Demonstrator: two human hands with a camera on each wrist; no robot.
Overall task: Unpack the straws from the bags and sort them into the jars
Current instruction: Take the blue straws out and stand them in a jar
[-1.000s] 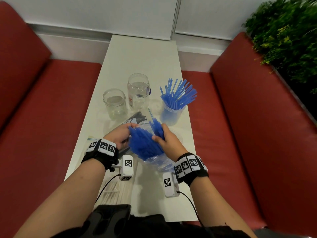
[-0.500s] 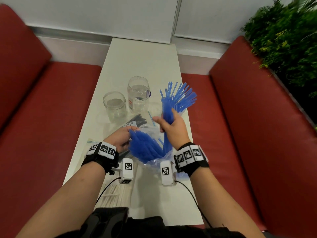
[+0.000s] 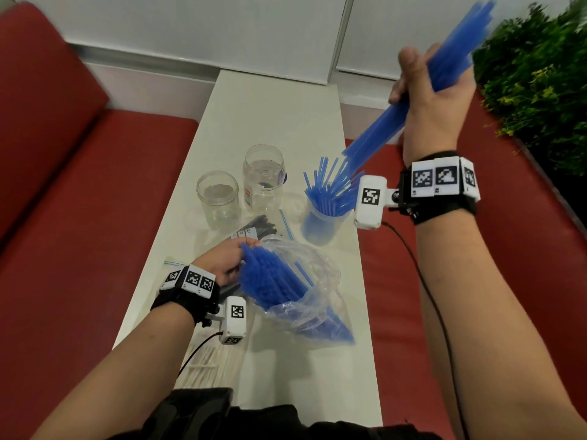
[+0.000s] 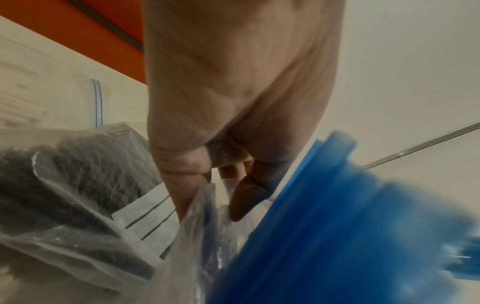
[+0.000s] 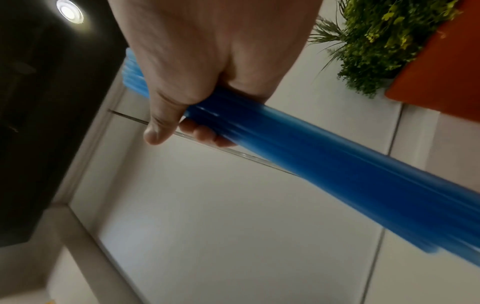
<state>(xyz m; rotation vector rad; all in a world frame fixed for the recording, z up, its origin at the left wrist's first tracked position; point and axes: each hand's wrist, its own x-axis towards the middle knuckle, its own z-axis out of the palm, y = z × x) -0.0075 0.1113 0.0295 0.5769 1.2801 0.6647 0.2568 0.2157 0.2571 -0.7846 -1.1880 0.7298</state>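
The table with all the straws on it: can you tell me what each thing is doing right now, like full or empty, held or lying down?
Right hand: raised, gripping a bunch of blue straws.
Left hand: holding the open bag.
Open bag: lying down, blue straws still inside.
Cup: upright, holding blue straws.
Short jar: upright, empty.
Tall jar: upright, empty.
Bag of black straws: lying down.
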